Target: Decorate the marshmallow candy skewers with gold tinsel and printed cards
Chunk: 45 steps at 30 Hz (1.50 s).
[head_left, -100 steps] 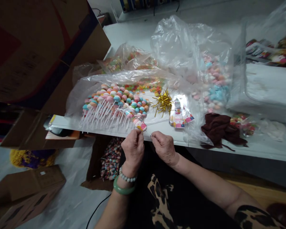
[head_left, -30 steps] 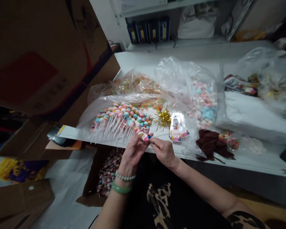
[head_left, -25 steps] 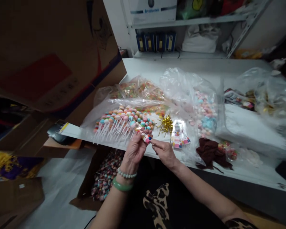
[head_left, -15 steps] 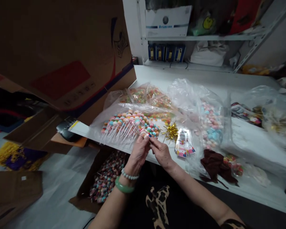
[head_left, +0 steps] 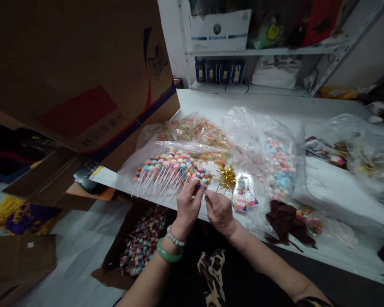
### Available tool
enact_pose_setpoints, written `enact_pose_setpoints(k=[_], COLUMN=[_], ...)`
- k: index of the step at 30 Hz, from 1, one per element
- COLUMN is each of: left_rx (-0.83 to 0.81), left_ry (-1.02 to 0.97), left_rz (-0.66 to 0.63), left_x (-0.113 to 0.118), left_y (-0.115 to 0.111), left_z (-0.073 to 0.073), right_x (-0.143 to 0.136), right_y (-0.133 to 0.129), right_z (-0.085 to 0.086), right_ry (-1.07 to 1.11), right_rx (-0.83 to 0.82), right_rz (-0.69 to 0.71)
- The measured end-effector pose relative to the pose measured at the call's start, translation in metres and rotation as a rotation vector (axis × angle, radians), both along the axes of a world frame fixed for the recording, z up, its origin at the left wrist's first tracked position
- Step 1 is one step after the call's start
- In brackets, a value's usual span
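My left hand, with a beaded bracelet and a green bangle, pinches a small wrapped candy at the table's front edge. Close beside it on the right, my right hand has its fingers pressed together at the candy's lower end; what they grip is too small to make out. Just behind the hands lie rows of colourful candy balls on white sticks. Gold twist ties and printed clear wrappers lie right of them.
A large cardboard box stands at the left. Bags of candies and a brown cloth lie on the white table. Below the front edge, an open carton holds wrapped candies. Shelves stand behind.
My hands have moved slightly apart and a little lower. The wrapped candy shows more clearly between my left fingers. The whole view has shifted slightly.
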<state>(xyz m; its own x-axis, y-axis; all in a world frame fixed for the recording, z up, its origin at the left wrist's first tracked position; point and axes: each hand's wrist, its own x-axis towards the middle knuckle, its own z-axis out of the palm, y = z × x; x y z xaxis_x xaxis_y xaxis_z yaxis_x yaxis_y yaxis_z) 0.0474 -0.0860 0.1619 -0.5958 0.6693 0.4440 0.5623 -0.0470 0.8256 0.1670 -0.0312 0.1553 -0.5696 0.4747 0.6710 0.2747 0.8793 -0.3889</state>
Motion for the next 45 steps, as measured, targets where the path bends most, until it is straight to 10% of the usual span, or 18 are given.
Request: enact_pose_setpoints(k=[4, 18, 27, 36, 45], left_rx=[0.001, -0.066, -0.146, -0.105, -0.087], left_ry=[0.082, -0.217, 0.398, 0.025, 0.281], left_rz=[0.104, 0.022, 0.081, 0.073, 0.096], left_x=[0.011, 0.013, 0.001, 0.007, 0.014], left_y=[-0.001, 0.003, -0.004, -0.005, -0.006], left_z=[0.0, 0.012, 0.009, 0.007, -0.005], right_x=[0.002, 0.009, -0.009, -0.007, -0.001], right_y=[-0.002, 0.004, 0.011, 0.015, 0.024], right_z=[-0.004, -0.012, -0.01, -0.003, 0.015], right_ry=[-0.015, -0.079, -0.352, 0.281, 0.247], right_rx=[0.095, -0.417, -0.35, -1.185, -1.849], right_rz=[-0.042, 0.142, 0.17, 0.208, 0.42])
